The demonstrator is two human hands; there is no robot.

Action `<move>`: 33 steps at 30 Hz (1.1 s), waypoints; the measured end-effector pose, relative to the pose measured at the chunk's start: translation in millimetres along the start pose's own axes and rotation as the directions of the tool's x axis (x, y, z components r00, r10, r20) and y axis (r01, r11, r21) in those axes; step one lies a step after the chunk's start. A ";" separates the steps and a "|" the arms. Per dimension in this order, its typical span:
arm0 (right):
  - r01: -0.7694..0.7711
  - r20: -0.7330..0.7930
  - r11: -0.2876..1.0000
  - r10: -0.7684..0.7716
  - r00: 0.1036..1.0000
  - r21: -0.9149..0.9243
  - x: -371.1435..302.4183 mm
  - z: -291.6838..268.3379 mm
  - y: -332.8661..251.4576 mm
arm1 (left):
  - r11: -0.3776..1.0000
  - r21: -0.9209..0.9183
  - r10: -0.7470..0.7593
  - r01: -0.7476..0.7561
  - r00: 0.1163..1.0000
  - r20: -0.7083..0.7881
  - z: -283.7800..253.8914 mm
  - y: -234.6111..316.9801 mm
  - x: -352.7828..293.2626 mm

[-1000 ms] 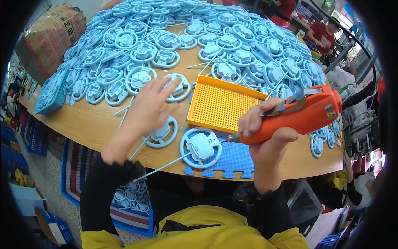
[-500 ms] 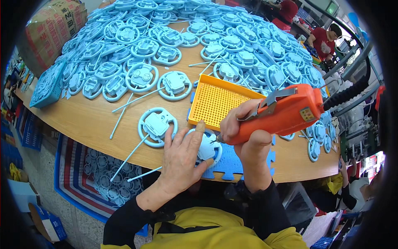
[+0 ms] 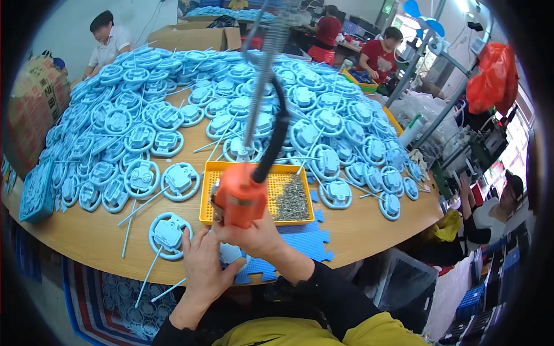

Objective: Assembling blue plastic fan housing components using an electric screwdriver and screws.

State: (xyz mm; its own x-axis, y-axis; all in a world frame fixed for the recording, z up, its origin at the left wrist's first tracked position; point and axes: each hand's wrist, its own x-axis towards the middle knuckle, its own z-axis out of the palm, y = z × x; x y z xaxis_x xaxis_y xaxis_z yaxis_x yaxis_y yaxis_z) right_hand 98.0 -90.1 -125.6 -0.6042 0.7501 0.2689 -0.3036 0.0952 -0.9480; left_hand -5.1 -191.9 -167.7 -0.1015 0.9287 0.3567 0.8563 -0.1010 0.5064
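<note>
My left hand (image 3: 206, 268) holds a light-blue toy steering wheel (image 3: 231, 254) on a blue foam mat (image 3: 306, 245), fingers and thumb around it. Gripped in my right hand (image 3: 257, 235) is an orange electric screwdriver (image 3: 241, 199), upright above that wheel. Its tip and the spot below it are hidden by the hands. A black cable and a coiled spring (image 3: 266, 63) rise from the tool's top. Just left of my left hand lies another wheel (image 3: 169, 232) with a thin rod. Behind the screwdriver sits a yellow tray (image 3: 206, 213) with small metal screws (image 3: 292, 200) at its right end.
A large heap of light-blue wheels (image 3: 242, 106) covers the back of the wooden table (image 3: 363, 230). At the left edge stands a teal basket (image 3: 37, 193). Below the table, a striped bag (image 3: 86, 305) holds more wheels. Several people work farther off.
The screwdriver has swung from a slant, pointing left, to upright over the wheel. My view has tilted up and shifted, bringing the tray's screws into sight. The left hand stays on the wheel.
</note>
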 end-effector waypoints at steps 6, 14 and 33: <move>-0.003 0.041 0.980 -0.006 0.999 0.198 3.1 -21.6 -13.5 | 0.999 -0.042 -0.003 0.003 1.000 0.011 -22.8 4.0 -22.0; 0.366 -0.303 0.928 -0.368 0.879 -0.067 41.6 -116.8 -9.6 | 0.909 0.388 -0.293 0.151 0.894 0.340 -120.9 -4.7 -95.0; 0.391 -0.325 0.919 -0.385 0.864 -0.051 58.3 -122.9 14.7 | 0.988 -0.095 -0.123 0.121 0.992 -0.018 -34.0 -51.1 -11.0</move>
State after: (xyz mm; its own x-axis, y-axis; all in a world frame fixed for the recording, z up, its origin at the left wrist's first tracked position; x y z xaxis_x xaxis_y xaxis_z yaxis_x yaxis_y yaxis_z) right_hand 148.9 35.5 -144.8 -0.1654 0.8241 0.5418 -0.4777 0.4137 -0.7750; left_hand -64.9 -209.1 -170.9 -0.2153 0.9274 0.3058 0.7859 -0.0213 0.6179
